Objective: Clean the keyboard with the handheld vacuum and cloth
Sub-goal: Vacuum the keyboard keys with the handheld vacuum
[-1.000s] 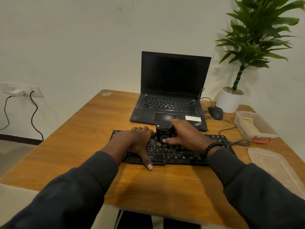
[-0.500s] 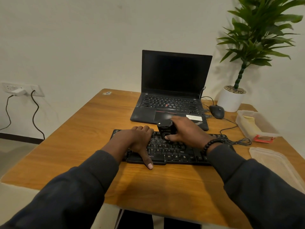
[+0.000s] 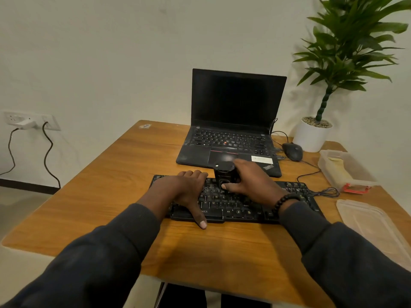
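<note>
Wall socket [image 3: 26, 122]: far left, on the wall, with a white plug and two dark cables hanging to the floor.
Desk [image 3: 111, 185]: wooden top; its left edge runs diagonally away from the camera, with broad bare wood between that edge and the keyboard.
Left hand [image 3: 184, 192]: lies flat, palm down, on the left end of the keyboard; fingers straight, thumb reaching past the near edge onto the desk; it holds nothing.
Keyboard [image 3: 233, 205]: black, full width, flat on the desk and parallel to its near edge; pale key legends show between the hands; its left end and part of its right side are covered by the hands.
Handheld vacuum [image 3: 224, 174]: small, black, upright cylinder standing on the upper key rows near the middle of the keyboard, with a pale dot on its top.
Right hand [image 3: 253, 183]: fingers curl round the vacuum's right side, thumb pressed on its front low down; a dark bead bracelet circles the wrist.
Laptop [image 3: 235, 121]: open, screen dark, just behind the keyboard with a narrow gap.
Mouse [image 3: 293, 151]: right of the laptop, near a white plant pot [image 3: 311, 136].
Clear container [image 3: 342, 170]: near the right edge, holding something pale, perhaps the cloth.
Lid [image 3: 373, 225]: clear, flat, at the near right, just beside the keyboard's end.
</note>
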